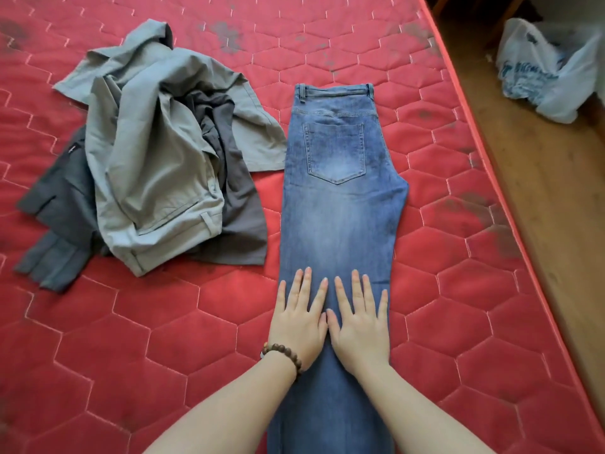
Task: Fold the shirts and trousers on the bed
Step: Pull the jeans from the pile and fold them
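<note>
Currently one pair of blue jeans (pixel 340 204) lies lengthwise on the red quilted mattress (pixel 458 290) of the bed, right of centre, waistband at the far end, back pocket up. Legs appear stacked one on the other, so the lengthwise fold is probably done; hems run out of view at the near edge.

Left hand (pixel 299 326) and right hand (pixel 360 326): both flat on the denim side by side, thumbs nearly touching, fingers straight and spread, no grip on anything. Likely purpose: smoothing the legs and pinning the layers before the cross fold. A beaded bracelet (pixel 283 355) sits on the left wrist.

Left of the jeans, a heap (pixel 147 158) not yet folded: one light grey garment with a belt loop and welt pocket (probably trousers) on top of dark grey clothing, number of pieces unclear. Its right edge just touches the jeans.

Count: jeans 1, hands 2, heaps 1, plastic bag (pixel 550 73) 1, on the floor far right.
</note>
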A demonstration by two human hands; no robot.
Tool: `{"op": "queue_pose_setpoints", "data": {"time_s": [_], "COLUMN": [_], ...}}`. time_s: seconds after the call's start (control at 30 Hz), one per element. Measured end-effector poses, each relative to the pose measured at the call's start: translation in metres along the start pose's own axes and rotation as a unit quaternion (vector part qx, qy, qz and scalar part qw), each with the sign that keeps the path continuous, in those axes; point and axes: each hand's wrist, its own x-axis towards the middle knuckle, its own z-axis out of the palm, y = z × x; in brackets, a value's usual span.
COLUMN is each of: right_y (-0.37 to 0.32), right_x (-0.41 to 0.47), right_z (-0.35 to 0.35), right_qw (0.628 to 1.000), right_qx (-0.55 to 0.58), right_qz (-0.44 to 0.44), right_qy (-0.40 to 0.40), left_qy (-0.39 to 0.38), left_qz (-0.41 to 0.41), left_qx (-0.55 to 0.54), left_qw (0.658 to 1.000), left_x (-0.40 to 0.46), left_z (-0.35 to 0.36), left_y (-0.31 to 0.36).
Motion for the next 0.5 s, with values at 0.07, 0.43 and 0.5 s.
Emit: {"op": "queue_pose_setpoints", "data": {"time_s": [0.07,0.43,0.5], "right_y": [-0.003,-0.02,-0.023], "right_x": [-0.033,-0.198,-0.218], "right_z": [0.003,0.017,0.016], "right_qw": [1.0,1.0,1.0], "right_qx": [0.0,0.006,0.009], "right_qz": [0.001,-0.01,-0.015], "right_qy": [0.004,-0.009,-0.008], "left_qy": [0.001,-0.006,0.0], "left_qz": [0.005,-0.013,-0.023], "left_qx": [-0.003,-0.014,-0.013], "left_qw": [1.0,1.0,1.0], "left_x": [-0.031,-0.205,-0.227], "left_z": [0.006,0.038,0.041], "left_y": [0.006,0.035,0.04]}}
